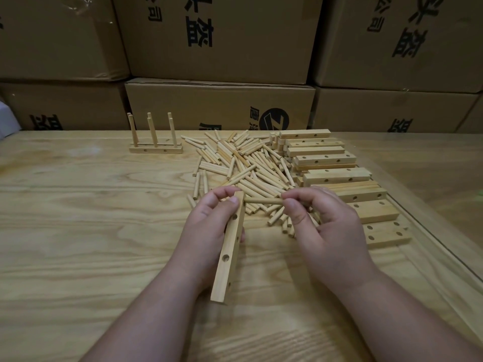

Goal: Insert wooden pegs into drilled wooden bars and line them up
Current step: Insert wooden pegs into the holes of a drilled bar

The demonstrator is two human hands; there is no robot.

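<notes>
Behind, toward twelve o'clock, a wall of stacked cardboard boxes printed with dark characters is seen. Below it a pale wooden table fills the view. At two o'clock a row of drilled wooden bars is laid side by side and partly stacked, running from far to near along the table's right side. Just left of the bars, at one o'clock, a loose heap of wooden pegs is spread. At eleven o'clock finished bars are stood close together, their pegs pointing upward.

At the centre, one drilled bar is gripped near its far end by the left hand, fingers and thumb curled round it, its holed face turned to three o'clock. A single peg is pinched between thumb and fingertips of the right hand, held level, with its left tip at the bar's far hole.
</notes>
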